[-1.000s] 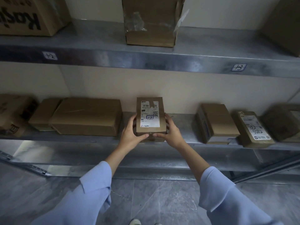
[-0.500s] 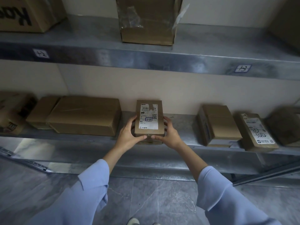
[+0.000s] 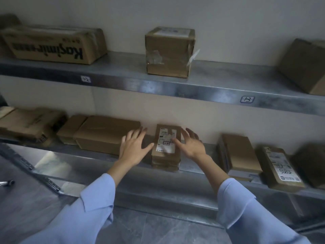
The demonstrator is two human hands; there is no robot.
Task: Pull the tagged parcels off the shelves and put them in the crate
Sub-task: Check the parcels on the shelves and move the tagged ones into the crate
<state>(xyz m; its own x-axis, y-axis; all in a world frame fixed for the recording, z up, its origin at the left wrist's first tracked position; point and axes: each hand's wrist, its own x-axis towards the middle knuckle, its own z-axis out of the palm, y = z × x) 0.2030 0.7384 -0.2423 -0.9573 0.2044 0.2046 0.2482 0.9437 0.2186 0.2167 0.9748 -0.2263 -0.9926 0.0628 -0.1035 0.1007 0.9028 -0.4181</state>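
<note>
Found a small brown parcel (image 3: 165, 147) with a white printed label lying flat on top of a second parcel (image 3: 165, 164) of like size, at the front edge of the lower shelf (image 3: 140, 182). Noted a handwritten boxed mark on the label; the rest of the print is too blurred to read.

Observed the left hand (image 3: 133, 148) just left of the parcel, palm down, fingers (image 3: 139, 132) straight and spread apart, gripping nothing. Cannot tell whether the thumb tip touches the parcel's left edge. Observed the right hand (image 3: 192, 148) just right of it, fingers (image 3: 190, 132) likewise spread and straight, with the thumb over the label's right side. Cannot tell whether there is contact. Recorded light blue sleeves (image 3: 98, 199) on both forearms.

Along the same shelf, to the left: a large flat box (image 3: 107, 132), a smaller box (image 3: 70, 129) touching it, and a crumpled box (image 3: 29, 124) at the far end. To the right, well apart: a plain box (image 3: 239, 152), a labelled packet (image 3: 279, 166) with handwriting, and a dark box (image 3: 311, 162) at the edge of view.

On the upper shelf (image 3: 158, 87): a long printed box (image 3: 52, 44), a cube-shaped taped box (image 3: 168, 51), a tilted box (image 3: 306, 66). Noted two marked stickers (image 3: 85, 79) on its front lip. Below, grey tiled floor (image 3: 158, 229).
</note>
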